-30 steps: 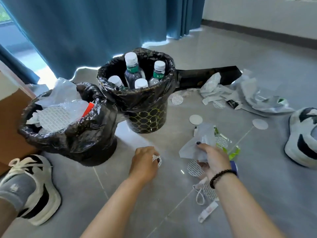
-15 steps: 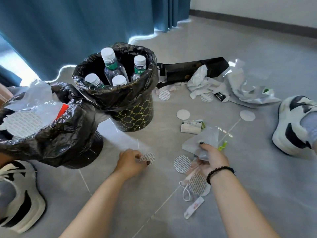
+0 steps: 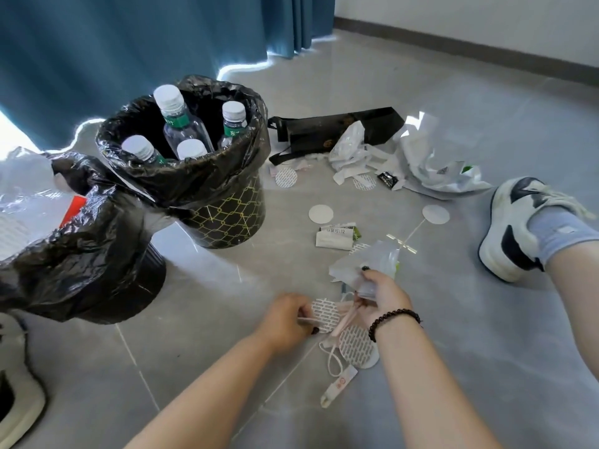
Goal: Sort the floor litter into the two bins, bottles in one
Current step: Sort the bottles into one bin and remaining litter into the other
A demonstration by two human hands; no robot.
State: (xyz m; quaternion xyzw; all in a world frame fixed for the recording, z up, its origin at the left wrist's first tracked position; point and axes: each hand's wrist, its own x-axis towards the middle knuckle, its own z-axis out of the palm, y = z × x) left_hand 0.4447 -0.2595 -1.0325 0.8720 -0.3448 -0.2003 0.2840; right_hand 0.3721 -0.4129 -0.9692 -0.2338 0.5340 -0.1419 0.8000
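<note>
Single head view, looking steeply down, close over floor (image 3: 421, 367)

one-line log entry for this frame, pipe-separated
stage: gathering floor litter | left hand: pinching round seal | right hand: holding clear wrapper | bottle bin: four bottles

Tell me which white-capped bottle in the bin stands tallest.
The bottle at the back left of the patterned bin: its cap rises clear above the liner's rim, higher than the other three caps, and its clear shoulder shows.
</note>
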